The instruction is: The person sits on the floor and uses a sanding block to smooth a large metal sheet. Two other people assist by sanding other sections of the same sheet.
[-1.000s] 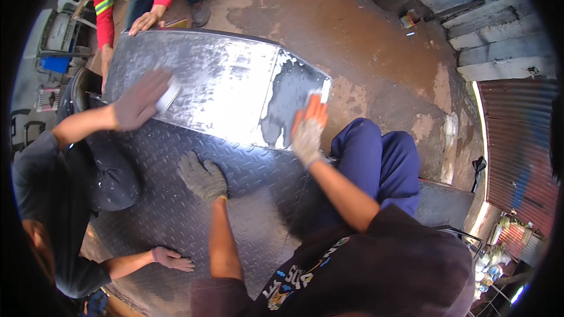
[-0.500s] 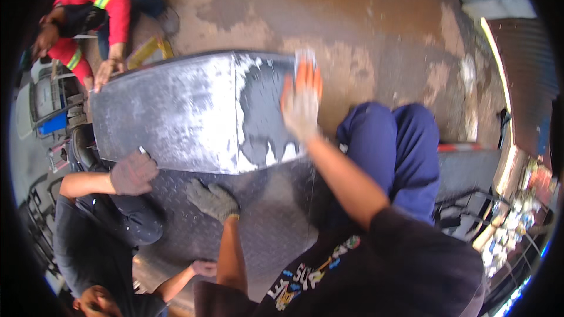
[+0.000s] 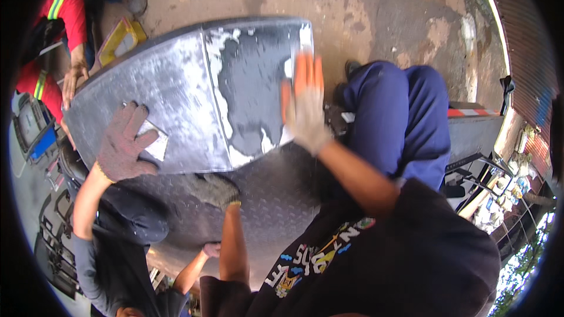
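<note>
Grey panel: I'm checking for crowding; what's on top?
On the panel: the right hand, a co-worker's gloved hand partly over a white piece, and a bare hand at its edge. What they cover is hidden.

Your orange-fingered, gloved right hand lies flat along the right edge of the grey panel, while your gloved left hand rests on the tread plate by its lower edge.

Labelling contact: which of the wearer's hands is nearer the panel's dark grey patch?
Right. The right hand is at the right edge of the dark grey patch; the left hand is over the tread plate.
</note>
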A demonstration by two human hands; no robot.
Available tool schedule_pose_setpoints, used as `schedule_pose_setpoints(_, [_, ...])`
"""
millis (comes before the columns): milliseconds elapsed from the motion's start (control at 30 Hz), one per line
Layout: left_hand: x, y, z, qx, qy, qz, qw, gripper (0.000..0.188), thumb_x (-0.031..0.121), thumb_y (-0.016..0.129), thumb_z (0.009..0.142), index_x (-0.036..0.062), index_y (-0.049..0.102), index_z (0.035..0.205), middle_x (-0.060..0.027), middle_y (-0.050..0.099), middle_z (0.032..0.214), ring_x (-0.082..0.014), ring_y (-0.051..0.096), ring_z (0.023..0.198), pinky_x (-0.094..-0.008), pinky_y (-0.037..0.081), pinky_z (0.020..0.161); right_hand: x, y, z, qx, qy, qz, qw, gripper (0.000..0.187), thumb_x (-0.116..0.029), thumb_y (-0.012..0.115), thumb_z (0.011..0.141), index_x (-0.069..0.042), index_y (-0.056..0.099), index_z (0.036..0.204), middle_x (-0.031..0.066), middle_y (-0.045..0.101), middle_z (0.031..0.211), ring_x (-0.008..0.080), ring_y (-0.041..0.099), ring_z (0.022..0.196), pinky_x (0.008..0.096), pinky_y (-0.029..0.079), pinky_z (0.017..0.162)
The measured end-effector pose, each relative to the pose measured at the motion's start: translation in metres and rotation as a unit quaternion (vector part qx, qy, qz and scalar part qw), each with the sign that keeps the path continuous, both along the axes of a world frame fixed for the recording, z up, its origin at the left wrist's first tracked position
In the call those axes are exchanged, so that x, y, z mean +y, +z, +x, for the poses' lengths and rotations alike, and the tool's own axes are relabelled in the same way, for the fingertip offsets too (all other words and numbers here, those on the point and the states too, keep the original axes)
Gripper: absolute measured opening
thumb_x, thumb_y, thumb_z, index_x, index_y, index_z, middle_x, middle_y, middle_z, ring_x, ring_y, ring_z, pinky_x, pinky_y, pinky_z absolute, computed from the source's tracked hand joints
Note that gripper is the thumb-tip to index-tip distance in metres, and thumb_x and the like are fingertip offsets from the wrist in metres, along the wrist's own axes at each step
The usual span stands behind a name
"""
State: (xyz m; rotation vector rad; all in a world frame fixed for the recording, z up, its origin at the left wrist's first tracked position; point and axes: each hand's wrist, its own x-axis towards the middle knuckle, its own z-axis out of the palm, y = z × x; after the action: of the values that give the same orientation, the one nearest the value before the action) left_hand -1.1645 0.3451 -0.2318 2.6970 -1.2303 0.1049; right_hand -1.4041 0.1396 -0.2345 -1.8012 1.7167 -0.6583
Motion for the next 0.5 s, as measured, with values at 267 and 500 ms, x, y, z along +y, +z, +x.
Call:
schedule_pose_setpoints(267, [-0.008, 0.007, -0.016, 0.012, 0.009, -0.012, 1.000, 0.067, 0.051, 0.037, 0.106, -0.0046, 0.051, 0.142, -0.0299, 0.047, 0.147, -0.0475, 0.042, 0.137, -0.0563, 0.030, 0.117, -0.050, -0.012, -0.003, 0.006, 0.040, 0.017, 0.999, 0.065, -0.014, 0.054, 0.094, 0.019, 0.032, 0.146, 0.0431, 0.037, 0.146, 0.0615, 0.031, 0.138, 0.0618, 0.018, 0.120])
schedule_pose_setpoints(500, [-0.003, -0.009, -0.006, -0.022, -0.006, -0.015, 1.000, 0.065, 0.048, 0.038, 0.106, -0.0030, 0.050, 0.144, -0.0266, 0.046, 0.150, -0.0458, 0.041, 0.140, -0.0554, 0.028, 0.119, 0.028, -0.014, -0.015, 0.017, 0.030, 0.008, 0.999, 0.078, -0.026, 0.061, 0.093, 0.015, 0.027, 0.151, 0.0380, 0.029, 0.154, 0.0597, 0.026, 0.141, 0.0599, 0.023, 0.118])
